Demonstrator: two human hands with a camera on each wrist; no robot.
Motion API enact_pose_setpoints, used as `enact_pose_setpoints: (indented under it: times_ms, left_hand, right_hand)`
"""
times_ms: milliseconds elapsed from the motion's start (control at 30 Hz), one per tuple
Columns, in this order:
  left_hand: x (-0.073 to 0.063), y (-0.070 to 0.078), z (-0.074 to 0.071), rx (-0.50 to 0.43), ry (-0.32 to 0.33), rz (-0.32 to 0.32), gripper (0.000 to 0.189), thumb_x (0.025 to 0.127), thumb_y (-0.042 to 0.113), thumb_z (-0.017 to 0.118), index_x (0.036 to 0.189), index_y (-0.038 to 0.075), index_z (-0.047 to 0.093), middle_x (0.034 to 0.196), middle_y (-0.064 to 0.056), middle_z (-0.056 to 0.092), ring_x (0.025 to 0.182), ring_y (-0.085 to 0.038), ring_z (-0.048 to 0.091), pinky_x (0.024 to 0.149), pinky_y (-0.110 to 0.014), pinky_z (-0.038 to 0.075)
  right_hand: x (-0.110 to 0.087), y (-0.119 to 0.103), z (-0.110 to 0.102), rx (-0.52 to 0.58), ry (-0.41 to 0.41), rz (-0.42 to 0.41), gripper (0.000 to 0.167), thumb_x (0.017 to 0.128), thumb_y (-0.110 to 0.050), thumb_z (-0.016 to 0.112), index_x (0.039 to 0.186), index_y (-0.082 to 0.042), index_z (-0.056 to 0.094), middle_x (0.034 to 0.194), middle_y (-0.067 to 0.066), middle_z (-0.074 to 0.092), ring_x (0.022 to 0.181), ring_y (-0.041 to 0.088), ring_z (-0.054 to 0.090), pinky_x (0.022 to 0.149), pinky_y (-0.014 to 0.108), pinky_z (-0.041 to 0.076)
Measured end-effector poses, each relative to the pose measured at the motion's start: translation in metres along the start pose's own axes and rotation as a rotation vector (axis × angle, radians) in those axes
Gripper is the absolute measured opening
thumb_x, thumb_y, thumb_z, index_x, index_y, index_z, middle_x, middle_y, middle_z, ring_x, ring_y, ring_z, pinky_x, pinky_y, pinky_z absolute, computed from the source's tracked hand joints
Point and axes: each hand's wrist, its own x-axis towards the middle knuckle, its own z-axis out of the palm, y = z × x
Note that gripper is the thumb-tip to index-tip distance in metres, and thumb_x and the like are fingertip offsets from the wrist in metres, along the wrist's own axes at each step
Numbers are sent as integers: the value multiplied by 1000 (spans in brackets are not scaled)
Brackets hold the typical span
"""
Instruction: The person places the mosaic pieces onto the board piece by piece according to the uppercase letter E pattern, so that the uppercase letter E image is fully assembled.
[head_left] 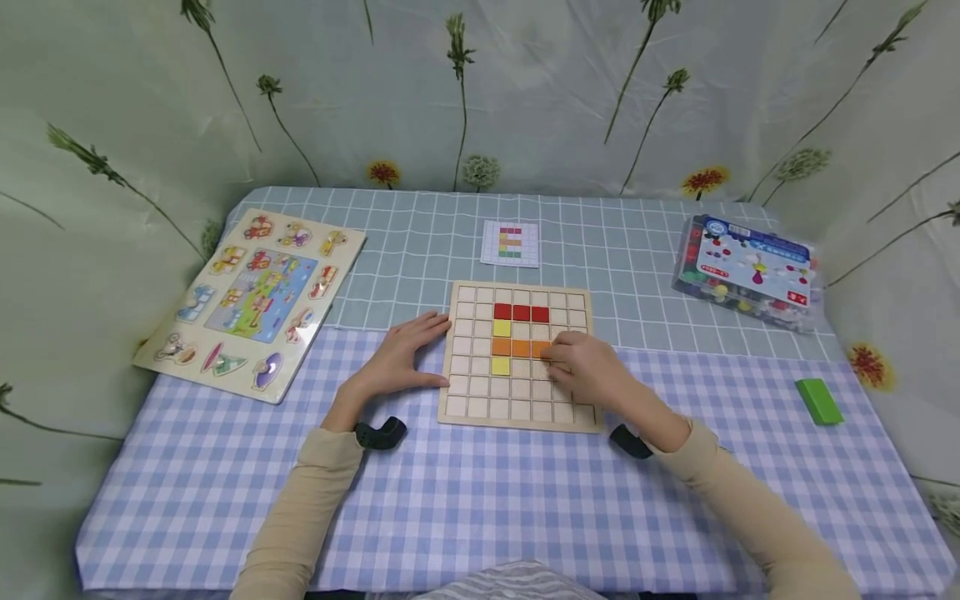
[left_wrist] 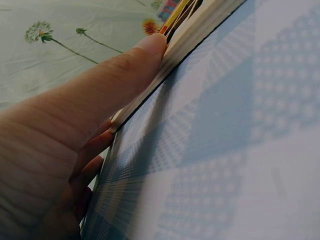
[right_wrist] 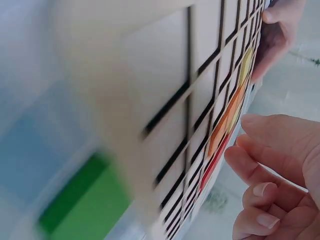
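A wooden grid board (head_left: pixel 480 408) lies flat on the table. It carries three red tiles (head_left: pixel 522 313), three orange tiles (head_left: pixel 517 348) and two yellow tiles (head_left: pixel 500 367). My left hand (head_left: pixel 397 358) steadies the board's left edge with thumb and fingers spread; the left wrist view has the thumb (left_wrist: pixel 120 75) against its wooden side. Over the board's right half, my right hand (head_left: pixel 588 367) has its fingertips at the rightmost orange tile. In the right wrist view its bent fingers (right_wrist: pixel 257 195) and thumb show no tile between them.
Beyond the board is a pattern card (head_left: pixel 510 243) with a coloured tile design. A picture puzzle (head_left: pixel 281 392) lies at the left. At the right are a clear box of coloured pieces (head_left: pixel 750 271) and a green block (head_left: pixel 819 401).
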Motion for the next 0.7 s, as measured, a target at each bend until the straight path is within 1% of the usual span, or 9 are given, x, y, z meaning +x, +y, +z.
enact_pose_setpoints:
  times_ms: [133,233,333,533,700]
  left_hand:
    - [1,-1,0,0,-3,-1,92,69,43,80,144,9,38,151,-10,36,145,-30,24,110,-55,23]
    - [2,-1,1,-2,-5,-1,92,69,43,80,144,10,38,152,-9,36,145,-30,24,111,-55,22]
    - [2,0,1,-6,-6,-2,92,69,43,80,144,10,38,152,-9,36,145,-29,23,111,-54,22]
    - [1,2,-1,-18,-6,-10,92,69,43,80,144,10,38,152,-9,36,145,-29,24,110,-54,22]
    - [0,1,-1,-16,-3,-11,92,69,43,80,144,10,38,152,-9,36,145,-29,24,109,-54,23]
  right_hand:
    - [-17,14,-4,10,22,41,18,82,-10,69,98,-4,73,94,9,69,85,21,65,70,34,54]
    - [-30,21,-6,11,40,71,18,81,-10,70,98,-4,73,92,9,70,81,21,65,66,34,53]
    - [-41,28,-6,17,50,103,18,80,-10,71,97,-3,73,90,9,70,79,21,64,67,36,53]
    - [-54,36,-9,70,49,140,21,81,-10,71,100,-2,72,93,11,71,86,25,66,73,40,54]
    - [-63,39,-11,84,32,146,22,81,-9,70,102,-2,72,93,10,70,82,22,65,70,37,52]
